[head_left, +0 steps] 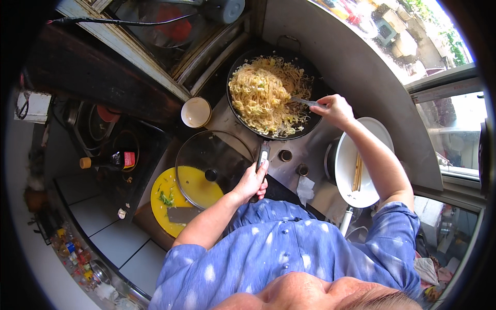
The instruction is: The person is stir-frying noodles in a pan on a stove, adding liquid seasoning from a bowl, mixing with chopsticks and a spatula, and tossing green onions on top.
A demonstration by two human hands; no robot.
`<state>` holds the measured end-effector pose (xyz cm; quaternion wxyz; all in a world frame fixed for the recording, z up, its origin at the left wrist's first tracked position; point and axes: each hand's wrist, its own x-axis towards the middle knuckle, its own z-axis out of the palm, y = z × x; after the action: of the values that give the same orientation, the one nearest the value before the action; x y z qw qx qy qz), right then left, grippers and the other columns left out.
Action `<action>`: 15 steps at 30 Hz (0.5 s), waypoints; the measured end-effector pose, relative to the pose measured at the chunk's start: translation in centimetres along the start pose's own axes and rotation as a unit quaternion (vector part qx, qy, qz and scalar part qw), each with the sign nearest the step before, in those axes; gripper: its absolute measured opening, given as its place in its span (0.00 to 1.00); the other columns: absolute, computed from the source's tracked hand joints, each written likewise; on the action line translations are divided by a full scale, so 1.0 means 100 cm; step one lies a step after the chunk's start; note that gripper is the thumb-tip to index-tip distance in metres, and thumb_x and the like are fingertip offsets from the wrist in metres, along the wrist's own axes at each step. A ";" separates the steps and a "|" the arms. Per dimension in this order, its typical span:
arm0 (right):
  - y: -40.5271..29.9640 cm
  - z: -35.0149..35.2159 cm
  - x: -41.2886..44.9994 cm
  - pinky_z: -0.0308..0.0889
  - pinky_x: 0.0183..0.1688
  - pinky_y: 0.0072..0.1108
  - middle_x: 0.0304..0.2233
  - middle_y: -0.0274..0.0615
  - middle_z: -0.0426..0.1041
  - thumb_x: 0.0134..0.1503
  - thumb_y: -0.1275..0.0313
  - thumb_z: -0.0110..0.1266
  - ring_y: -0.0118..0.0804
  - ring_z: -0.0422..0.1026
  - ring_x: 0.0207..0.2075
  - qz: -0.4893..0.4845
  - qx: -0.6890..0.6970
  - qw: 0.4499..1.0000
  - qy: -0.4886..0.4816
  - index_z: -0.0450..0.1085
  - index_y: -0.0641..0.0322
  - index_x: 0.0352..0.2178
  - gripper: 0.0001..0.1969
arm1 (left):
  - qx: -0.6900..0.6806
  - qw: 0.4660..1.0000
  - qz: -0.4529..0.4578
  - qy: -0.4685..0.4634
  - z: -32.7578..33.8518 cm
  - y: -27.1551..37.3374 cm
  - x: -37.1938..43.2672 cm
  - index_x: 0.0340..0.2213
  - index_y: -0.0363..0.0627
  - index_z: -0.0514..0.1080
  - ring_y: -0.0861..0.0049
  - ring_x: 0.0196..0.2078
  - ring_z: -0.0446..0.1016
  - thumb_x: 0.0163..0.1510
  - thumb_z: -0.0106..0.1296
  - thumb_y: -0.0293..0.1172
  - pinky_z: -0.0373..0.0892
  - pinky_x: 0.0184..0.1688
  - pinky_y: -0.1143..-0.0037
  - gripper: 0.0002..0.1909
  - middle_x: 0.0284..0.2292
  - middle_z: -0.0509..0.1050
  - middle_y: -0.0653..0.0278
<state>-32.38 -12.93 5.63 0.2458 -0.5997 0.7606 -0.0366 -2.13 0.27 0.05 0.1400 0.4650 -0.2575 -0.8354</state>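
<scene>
A black frying pan (318, 83) sits on the stove, heaped with thin noodles (259, 91) mixed with pale shredded vegetables. My left hand (252, 183) is wrapped around its dark handle (264, 150), thumb on top. From the right, my right hand (337, 110) grips a spatula (306, 101), whose far end is buried in the noodles. Left of the handle, a glass lid (228, 149) with a black knob partly covers a yellow cutting board (159, 192). On that board lie green herbs (166, 198) and a broad knife blade (182, 214).
A small white bowl (195, 112) stands left of the frying pan. At right, a white pan (347, 162) holds wooden chopsticks (357, 174). Two stove knobs (285, 155) face me. A dark sauce bottle (114, 159) and garlic (121, 213) are farther left. A window (449, 131) borders the right.
</scene>
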 end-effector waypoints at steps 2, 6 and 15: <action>-0.006 -0.024 -0.005 0.71 0.43 0.26 0.32 0.42 0.79 0.45 0.55 0.65 0.38 0.77 0.36 -0.011 -0.063 0.997 0.032 0.78 0.53 0.37 0.20 | 0.004 1.000 0.016 0.002 -0.001 0.000 0.000 0.33 0.48 0.55 0.85 0.12 0.54 0.61 0.39 0.58 0.60 0.15 0.79 0.24 0.14 0.57 0.70; -0.032 -0.087 -0.027 0.71 0.42 0.27 0.33 0.41 0.78 0.47 0.58 0.63 0.41 0.76 0.37 -0.042 -0.179 0.980 0.070 0.78 0.51 0.35 0.15 | -0.003 1.000 0.025 0.000 -0.001 -0.002 0.001 0.33 0.48 0.56 0.85 0.12 0.54 0.60 0.39 0.58 0.60 0.15 0.79 0.24 0.14 0.57 0.70; -0.127 -0.139 -0.078 0.73 0.36 0.31 0.28 0.45 0.77 0.50 0.66 0.59 0.46 0.77 0.32 -0.148 -0.389 0.904 0.095 0.77 0.58 0.28 0.08 | -0.012 0.999 0.040 0.009 0.000 -0.006 0.000 0.32 0.48 0.57 0.85 0.12 0.55 0.61 0.39 0.57 0.60 0.15 0.80 0.23 0.14 0.58 0.70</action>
<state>-25.58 -12.50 24.82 -0.0887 -0.7473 0.6362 0.1699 -2.14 0.80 -0.30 0.1815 0.4603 -0.2646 -0.8277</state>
